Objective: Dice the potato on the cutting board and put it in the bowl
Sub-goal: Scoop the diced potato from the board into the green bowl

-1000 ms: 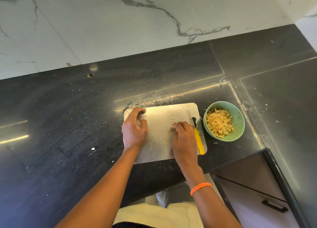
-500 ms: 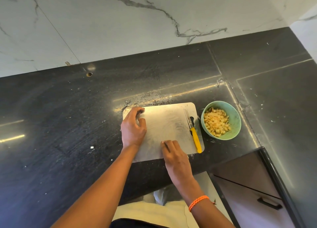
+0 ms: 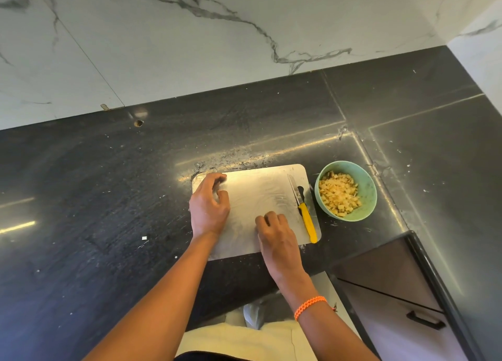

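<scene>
While the right hand (image 3: 277,234) rests knuckles-up on the near part of the cutting board (image 3: 252,192), its fingers are curled down against the surface; whether anything lies under the fingertips cannot be told. An orange braided bracelet (image 3: 309,306) circles that wrist, nearer the body. Just to the outer side of this hand, a knife (image 3: 303,207) lies flat along the board's right edge, its yellow handle pointing toward the person and its blade pointing away, touched by neither hand.

Across the board from the right hand, the left hand (image 3: 209,205) sits on the board's left edge, fingers bent over the far left corner and thumb lying on the top surface, so it has hold of the board itself in a loose, partly curled clasp. Between the two hands the pale board shows only wet smears.

Beyond the knife, further to the right of the right hand and just off the board's edge, a green bowl (image 3: 366,186) stands on the dark countertop (image 3: 108,197). The diced potato (image 3: 339,195) fills its bottom as a heap of small yellow cubes. Small white flecks are scattered over the counter around the board and bowl. Farthest away, a white marbled wall (image 3: 190,48) rises behind the counter.
</scene>
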The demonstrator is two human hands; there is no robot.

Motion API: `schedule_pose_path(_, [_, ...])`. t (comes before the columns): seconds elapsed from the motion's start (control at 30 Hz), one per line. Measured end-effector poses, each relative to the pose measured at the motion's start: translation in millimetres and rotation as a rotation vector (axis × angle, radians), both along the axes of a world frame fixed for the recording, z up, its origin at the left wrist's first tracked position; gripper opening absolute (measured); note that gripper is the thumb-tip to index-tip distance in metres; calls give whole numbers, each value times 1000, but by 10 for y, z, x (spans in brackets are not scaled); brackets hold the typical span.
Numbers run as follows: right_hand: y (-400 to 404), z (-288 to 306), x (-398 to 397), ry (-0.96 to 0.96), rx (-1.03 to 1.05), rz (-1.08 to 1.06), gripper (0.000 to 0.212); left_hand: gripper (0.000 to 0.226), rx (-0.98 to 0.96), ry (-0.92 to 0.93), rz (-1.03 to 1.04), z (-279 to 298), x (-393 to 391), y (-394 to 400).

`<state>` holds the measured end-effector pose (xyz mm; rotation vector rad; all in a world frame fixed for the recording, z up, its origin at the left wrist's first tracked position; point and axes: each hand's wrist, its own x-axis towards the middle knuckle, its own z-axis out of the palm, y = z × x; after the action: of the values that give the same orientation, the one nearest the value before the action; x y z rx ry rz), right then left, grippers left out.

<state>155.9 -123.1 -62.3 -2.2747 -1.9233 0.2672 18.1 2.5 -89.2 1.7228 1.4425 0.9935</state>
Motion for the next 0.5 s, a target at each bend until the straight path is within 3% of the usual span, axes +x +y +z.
schedule_pose_path(0.1, [26,13,69,40,15,-24,40,36,3,-3,0,4,5,1])
schedule_pose_path(0.27, [174,320,423,189,155,-168,17,36,6,-8,0,8,8,1])
schedule_pose_path(0.37, [207,652,789,205,401,-324,13,36,18,-1,1,1,9,8])
schedule_pose_path(0.5, [151,845,1146,77,734,-611,15,37,16,6,9,-4,17,13])
